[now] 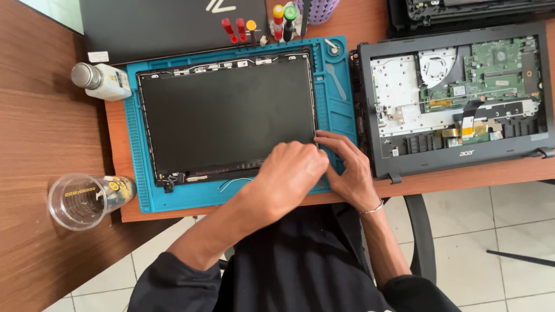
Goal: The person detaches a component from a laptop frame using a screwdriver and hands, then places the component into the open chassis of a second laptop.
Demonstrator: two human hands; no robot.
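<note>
Screen panel [225,112] on blue mat [338,110]: both hands [292,176] [347,170] cover its near right corner, grip hidden.

Black rolled-up sleeves, bare forearms, thin silver bracelet [374,208] at right wrist, dark clothing

Matt black screen panel [225,112] lies on a ribbed blue rubbery mat [341,110]. The desk [34,144] is brown wood-grain, smooth. Near left, a clear glossy plastic cup [78,200]. Right, a matt black plastic laptop base [457,156].
</note>
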